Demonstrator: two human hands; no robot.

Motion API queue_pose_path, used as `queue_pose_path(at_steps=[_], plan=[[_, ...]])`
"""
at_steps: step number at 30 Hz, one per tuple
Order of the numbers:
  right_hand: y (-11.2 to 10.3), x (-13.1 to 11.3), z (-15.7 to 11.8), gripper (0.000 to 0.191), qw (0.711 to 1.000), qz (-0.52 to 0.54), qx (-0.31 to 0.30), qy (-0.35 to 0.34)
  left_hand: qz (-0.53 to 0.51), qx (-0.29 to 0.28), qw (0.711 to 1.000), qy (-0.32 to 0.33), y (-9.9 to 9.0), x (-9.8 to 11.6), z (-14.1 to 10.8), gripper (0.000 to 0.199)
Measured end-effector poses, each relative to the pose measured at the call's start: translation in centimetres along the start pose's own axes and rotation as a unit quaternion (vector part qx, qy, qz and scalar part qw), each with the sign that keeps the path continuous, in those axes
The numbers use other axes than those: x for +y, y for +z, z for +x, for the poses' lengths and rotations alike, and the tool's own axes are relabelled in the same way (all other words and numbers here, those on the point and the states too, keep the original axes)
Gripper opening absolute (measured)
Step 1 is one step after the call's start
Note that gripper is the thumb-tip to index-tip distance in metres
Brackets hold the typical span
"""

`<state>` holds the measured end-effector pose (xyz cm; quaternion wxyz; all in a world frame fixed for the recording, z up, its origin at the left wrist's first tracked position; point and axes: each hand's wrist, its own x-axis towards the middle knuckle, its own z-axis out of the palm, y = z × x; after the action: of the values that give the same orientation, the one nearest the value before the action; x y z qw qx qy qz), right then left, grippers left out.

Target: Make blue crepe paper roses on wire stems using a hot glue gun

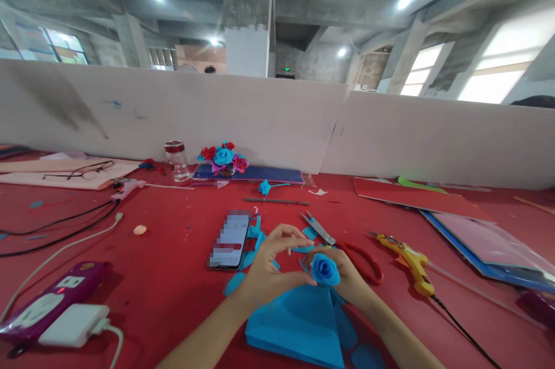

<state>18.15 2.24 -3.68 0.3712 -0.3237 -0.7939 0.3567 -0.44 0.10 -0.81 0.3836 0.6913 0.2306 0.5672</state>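
A blue paper rose (pixel 325 270) with a tightly curled centre is held up by my right hand (pixel 347 270), whose fingers are closed behind it and partly hidden. To its left, my left hand (pixel 277 265) is curved, thumb and fingertips apart, close to the rose's edge; I cannot tell whether the thumb touches it. Under both hands lies folded blue paper (pixel 295 325), with cut blue pieces (pixel 368 356) beside it. Red-handled scissors (pixel 362 262) rest just beyond my right hand, blades spread over blue scraps.
A phone (pixel 230 239) lies left of my hands. At right is a yellow glue gun (pixel 407 262) with its cord. Farther back stand a glass jar (pixel 177 161) and a paper-flower bunch (pixel 223 156). A purple power strip (pixel 82 279) is at left; a white partition (pixel 217 109) rises behind.
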Motion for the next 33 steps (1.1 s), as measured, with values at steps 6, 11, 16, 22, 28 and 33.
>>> queue_pose_path(at_steps=[6,11,16,22,28,33], plan=[[0.1,-0.1,0.2,0.028,0.999,0.007,0.008,-0.053,0.020,0.001,0.999,0.028,0.3,0.8,-0.4,0.044],[0.2,0.2,0.1,0.028,0.998,0.013,0.010,-0.055,0.045,0.014,0.998,0.045,0.3,0.9,-0.5,0.034],[0.1,0.3,0.0,0.029,0.999,0.006,0.006,-0.045,0.072,0.029,0.994,0.077,-0.4,1.0,-0.3,0.049],[-0.2,0.7,-0.1,0.036,1.000,0.008,-0.005,-0.022,0.177,0.002,0.976,0.125,-1.5,1.7,0.2,0.022],[-0.2,0.5,-0.1,0.032,1.000,0.006,0.001,-0.006,0.193,-0.021,0.971,0.141,-1.6,1.7,0.1,0.016],[-0.1,0.5,0.0,0.034,1.000,0.014,-0.002,-0.003,0.219,-0.029,0.964,0.147,-1.6,1.8,0.0,0.021]])
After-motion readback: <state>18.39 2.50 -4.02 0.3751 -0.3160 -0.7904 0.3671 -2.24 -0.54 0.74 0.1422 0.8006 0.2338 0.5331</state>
